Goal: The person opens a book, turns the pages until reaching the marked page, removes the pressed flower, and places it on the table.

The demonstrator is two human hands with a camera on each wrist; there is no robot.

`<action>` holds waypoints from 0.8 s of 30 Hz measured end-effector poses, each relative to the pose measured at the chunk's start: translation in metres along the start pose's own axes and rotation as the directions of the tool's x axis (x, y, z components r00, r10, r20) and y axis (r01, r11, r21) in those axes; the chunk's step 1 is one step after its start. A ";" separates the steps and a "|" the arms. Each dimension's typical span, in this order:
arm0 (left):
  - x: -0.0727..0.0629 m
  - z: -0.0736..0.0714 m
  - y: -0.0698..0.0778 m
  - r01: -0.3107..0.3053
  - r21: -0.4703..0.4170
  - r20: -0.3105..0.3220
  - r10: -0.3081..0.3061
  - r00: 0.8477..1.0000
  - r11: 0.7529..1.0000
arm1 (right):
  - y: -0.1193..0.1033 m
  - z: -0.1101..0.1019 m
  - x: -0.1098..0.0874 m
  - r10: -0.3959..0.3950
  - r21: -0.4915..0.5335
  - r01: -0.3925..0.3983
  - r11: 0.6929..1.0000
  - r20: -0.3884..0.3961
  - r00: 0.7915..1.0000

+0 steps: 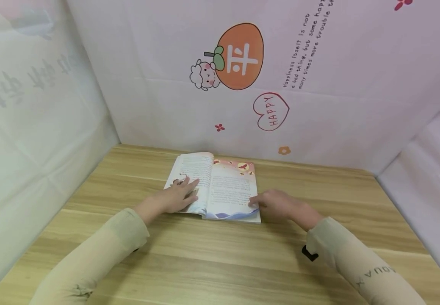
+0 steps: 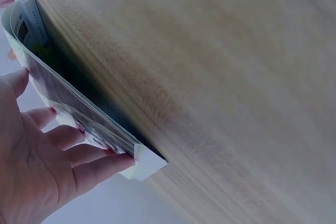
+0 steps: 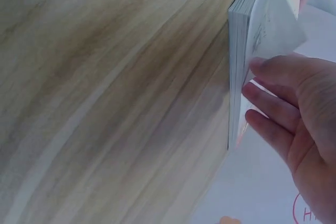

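Observation:
An open book [image 1: 229, 186] with printed text and coloured drawings lies on the wooden table. My left hand [image 1: 178, 195] rests on its left page [image 1: 197, 163], fingers spread over the picture near the lower part. In the left wrist view the fingertips [image 2: 118, 160] press along that page, which bows up from the table at its lower edge. My right hand [image 1: 278, 203] is at the book's right edge, low down. The right wrist view shows thumb and forefinger pinching a page [image 3: 286, 30] whose corner lifts off the stack, the other fingers curved beside the book's edge.
The wooden table [image 1: 220, 262] extends around the book on both sides and in front. Behind it rises a white printed cloth [image 1: 159, 106], with more cloth walls at left and right. A small black object [image 1: 309, 253] shows by the right cuff.

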State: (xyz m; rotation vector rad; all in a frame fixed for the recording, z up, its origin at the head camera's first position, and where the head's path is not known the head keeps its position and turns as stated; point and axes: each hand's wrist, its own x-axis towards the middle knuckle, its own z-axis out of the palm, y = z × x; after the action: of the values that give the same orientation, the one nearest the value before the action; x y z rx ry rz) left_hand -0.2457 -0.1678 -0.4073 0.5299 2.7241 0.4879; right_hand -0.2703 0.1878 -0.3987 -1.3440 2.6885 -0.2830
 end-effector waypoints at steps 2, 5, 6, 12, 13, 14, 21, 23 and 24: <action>0.002 0.001 0.001 -0.010 -0.005 0.004 0.010 1.000 1.000 | 0.001 0.001 -0.001 0.000 0.002 0.000 1.000 -0.029 1.000; 0.004 0.002 0.000 -0.022 -0.003 0.001 0.022 1.000 1.000 | 0.001 0.001 -0.001 -0.013 0.003 0.014 1.000 -0.074 0.997; 0.004 0.002 -0.001 -0.020 -0.002 -0.001 0.020 1.000 1.000 | 0.000 0.002 0.000 -0.015 0.005 0.016 1.000 -0.088 0.996; 0.002 0.002 -0.008 -0.009 0.004 -0.001 0.009 1.000 1.000 | -0.005 0.006 0.009 0.082 0.007 -0.082 0.997 -0.166 0.983; 0.002 0.002 -0.008 -0.011 0.004 -0.002 0.011 1.000 1.000 | -0.005 0.006 0.010 0.133 0.022 -0.131 0.991 -0.169 0.977; 0.001 0.001 -0.008 -0.012 0.005 -0.002 0.012 1.000 1.000 | -0.006 0.007 0.011 0.176 0.032 -0.173 0.984 -0.174 0.969; 0.000 -0.001 -0.006 -0.002 0.004 0.005 0.002 1.000 1.000 | -0.013 0.012 0.017 0.383 0.159 -0.357 0.920 -0.181 0.906; 0.000 -0.001 -0.005 0.001 0.005 0.007 -0.001 1.000 1.000 | -0.016 0.013 0.020 0.403 0.188 -0.369 0.910 -0.196 0.894; 0.000 -0.001 -0.005 0.001 0.006 0.008 -0.001 1.000 1.000 | -0.018 0.014 0.022 0.412 0.204 -0.374 0.905 -0.201 0.889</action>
State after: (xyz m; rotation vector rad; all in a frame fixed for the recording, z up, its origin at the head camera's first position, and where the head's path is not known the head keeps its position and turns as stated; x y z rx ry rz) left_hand -0.2475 -0.1723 -0.4082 0.5305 2.7186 0.4765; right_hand -0.2666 0.1580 -0.4088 -0.7314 2.9746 -0.6350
